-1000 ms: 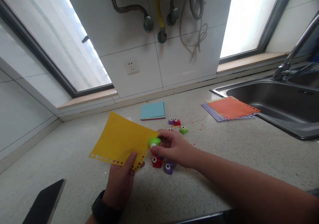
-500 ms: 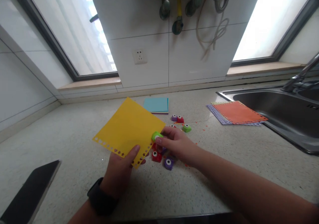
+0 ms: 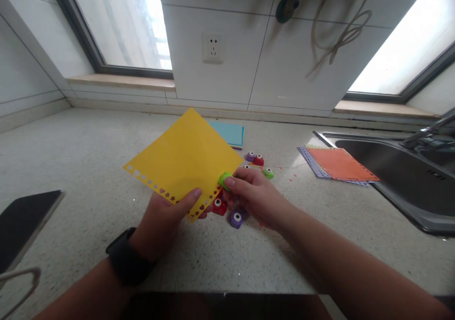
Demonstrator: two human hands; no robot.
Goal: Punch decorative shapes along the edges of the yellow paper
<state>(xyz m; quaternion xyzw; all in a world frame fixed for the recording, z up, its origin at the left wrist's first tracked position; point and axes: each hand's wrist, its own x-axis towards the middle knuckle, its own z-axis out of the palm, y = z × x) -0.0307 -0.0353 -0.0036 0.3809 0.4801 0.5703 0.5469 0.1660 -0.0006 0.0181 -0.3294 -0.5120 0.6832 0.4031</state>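
A yellow sheet of paper [image 3: 188, 154] is held up above the counter, with small shapes such as hearts and stars cut along two of its edges. My left hand [image 3: 170, 213] grips its near corner, thumb on top and fingers beneath. At the paper's right edge, my right hand [image 3: 258, 194] is closed around a green craft punch [image 3: 224, 180], its thumb on the punch's top. Below and beside that hand lie a red craft punch [image 3: 219, 206] and a purple craft punch [image 3: 236, 218]. Another green punch [image 3: 268, 173] sits just beyond the right hand.
Behind the paper lies a stack of blue paper [image 3: 231, 134]. Orange paper [image 3: 341, 163] tops punched sheets beside the sink [image 3: 387, 206]. A purple punch [image 3: 250, 156] and a red punch [image 3: 259, 160] stand farther back. A dark flat object [image 3: 26, 225] rests at the left.
The camera view has tilted downward and shifted. Both hands keep hold of the paper and the green punch, and the thumb on the punch appears pressed a little further over it.
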